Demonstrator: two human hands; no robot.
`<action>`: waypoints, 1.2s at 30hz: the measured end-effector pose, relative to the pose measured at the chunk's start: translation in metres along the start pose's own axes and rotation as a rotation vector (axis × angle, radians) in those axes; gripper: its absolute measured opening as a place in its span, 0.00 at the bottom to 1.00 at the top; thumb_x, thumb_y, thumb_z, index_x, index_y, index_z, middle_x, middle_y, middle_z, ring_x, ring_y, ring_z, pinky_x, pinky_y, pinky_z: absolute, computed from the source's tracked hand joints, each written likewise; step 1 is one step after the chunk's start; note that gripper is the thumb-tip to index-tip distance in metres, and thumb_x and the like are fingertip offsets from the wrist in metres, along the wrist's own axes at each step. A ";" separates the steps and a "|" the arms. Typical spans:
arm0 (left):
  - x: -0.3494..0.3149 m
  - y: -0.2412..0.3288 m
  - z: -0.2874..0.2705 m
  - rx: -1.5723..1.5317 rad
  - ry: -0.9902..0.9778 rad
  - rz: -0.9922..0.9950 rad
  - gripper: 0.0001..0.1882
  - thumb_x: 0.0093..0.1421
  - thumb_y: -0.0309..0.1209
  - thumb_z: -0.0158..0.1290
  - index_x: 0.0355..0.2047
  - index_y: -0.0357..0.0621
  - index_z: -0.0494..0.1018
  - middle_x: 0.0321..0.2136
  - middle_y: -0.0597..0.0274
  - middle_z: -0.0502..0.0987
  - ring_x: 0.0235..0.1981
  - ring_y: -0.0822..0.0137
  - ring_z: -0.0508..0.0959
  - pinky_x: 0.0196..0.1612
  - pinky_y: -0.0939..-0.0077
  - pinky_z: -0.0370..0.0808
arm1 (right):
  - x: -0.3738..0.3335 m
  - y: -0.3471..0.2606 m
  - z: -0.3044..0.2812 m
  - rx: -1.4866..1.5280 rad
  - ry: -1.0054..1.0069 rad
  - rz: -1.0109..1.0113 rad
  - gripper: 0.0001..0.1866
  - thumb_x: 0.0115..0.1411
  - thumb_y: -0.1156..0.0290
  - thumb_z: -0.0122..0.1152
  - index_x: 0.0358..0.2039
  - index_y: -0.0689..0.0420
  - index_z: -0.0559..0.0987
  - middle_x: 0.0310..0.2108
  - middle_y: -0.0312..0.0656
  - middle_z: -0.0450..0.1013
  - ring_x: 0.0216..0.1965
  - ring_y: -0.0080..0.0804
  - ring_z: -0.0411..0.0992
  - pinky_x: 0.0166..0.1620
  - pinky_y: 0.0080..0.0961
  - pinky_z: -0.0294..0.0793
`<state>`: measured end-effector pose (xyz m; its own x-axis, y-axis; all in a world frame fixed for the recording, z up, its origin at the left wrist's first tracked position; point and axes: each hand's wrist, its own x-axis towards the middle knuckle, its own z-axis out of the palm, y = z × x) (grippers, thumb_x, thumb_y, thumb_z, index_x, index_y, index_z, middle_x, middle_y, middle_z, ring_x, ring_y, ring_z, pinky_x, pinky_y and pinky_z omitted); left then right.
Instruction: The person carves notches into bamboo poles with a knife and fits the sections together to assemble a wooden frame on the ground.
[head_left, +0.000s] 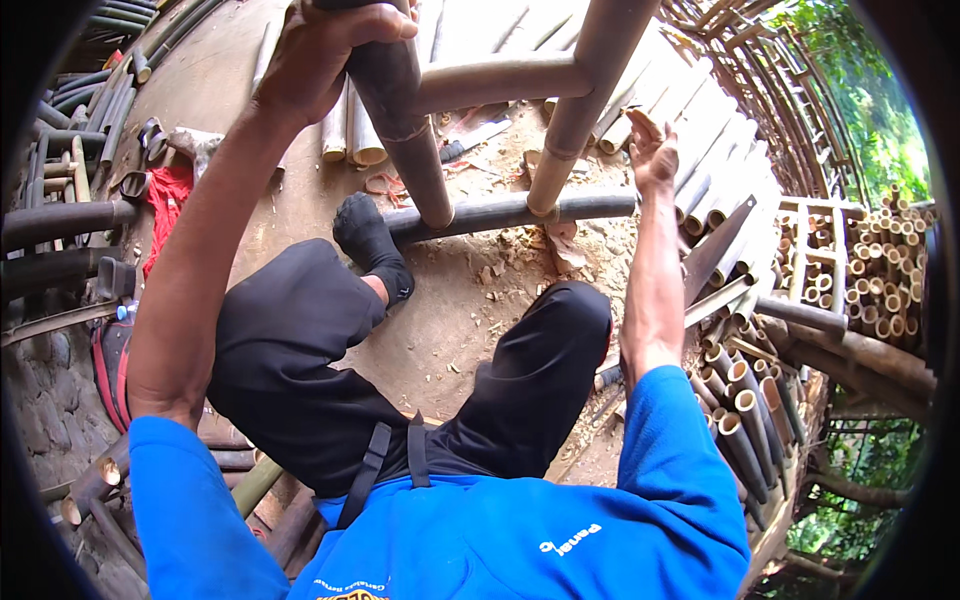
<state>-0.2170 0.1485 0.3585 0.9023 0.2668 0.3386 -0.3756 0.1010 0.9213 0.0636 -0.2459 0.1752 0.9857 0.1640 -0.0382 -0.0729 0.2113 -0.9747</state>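
My left hand [330,52] is closed around the upper part of a bamboo frame [500,82], at its dark left post. A crossbar joins the two posts, and their lower ends meet a dark bamboo pole [590,205] lying along the ground. My foot in a black sock [365,235] rests against that pole's left end. To the right of the frame, my right hand [654,152] is raised with its fingers apart and holds nothing. A broad saw blade [718,250] lies beside my right forearm.
Pale bamboo poles [715,170] lie side by side at the right. Cut bamboo tubes [745,405] cluster below them, and more are stacked [885,265] farther right. A knife [475,138] and wood shavings lie behind and around the frame. Red cloth [168,205] hangs at the left.
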 end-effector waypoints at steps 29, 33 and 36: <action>0.039 -0.028 -0.022 0.125 0.058 -0.056 0.16 0.48 0.29 0.67 0.38 0.36 0.81 0.29 0.62 0.81 0.30 0.68 0.81 0.37 0.70 0.80 | -0.493 0.223 -0.082 -1.181 0.464 0.821 0.43 0.49 0.48 0.76 0.52 0.71 0.72 0.52 0.67 0.74 0.55 0.62 0.75 0.56 0.51 0.74; 0.033 -0.028 -0.030 0.164 0.086 -0.075 0.12 0.52 0.29 0.62 0.36 0.34 0.80 0.29 0.61 0.82 0.29 0.69 0.81 0.38 0.71 0.80 | -0.490 0.230 -0.080 -1.113 0.481 0.776 0.43 0.48 0.49 0.78 0.52 0.71 0.73 0.52 0.66 0.75 0.55 0.61 0.75 0.56 0.49 0.75; 0.041 -0.020 -0.015 0.167 0.059 -0.058 0.09 0.52 0.27 0.62 0.33 0.35 0.81 0.29 0.59 0.82 0.30 0.69 0.82 0.37 0.71 0.80 | -0.482 0.214 -0.095 -0.980 0.628 0.621 0.43 0.46 0.49 0.80 0.52 0.70 0.74 0.52 0.66 0.76 0.55 0.60 0.76 0.56 0.48 0.75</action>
<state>-0.1758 0.1716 0.3510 0.9056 0.3215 0.2766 -0.2785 -0.0411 0.9596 -0.4132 -0.3711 -0.0358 0.7499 -0.5484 -0.3701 -0.6580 -0.5606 -0.5027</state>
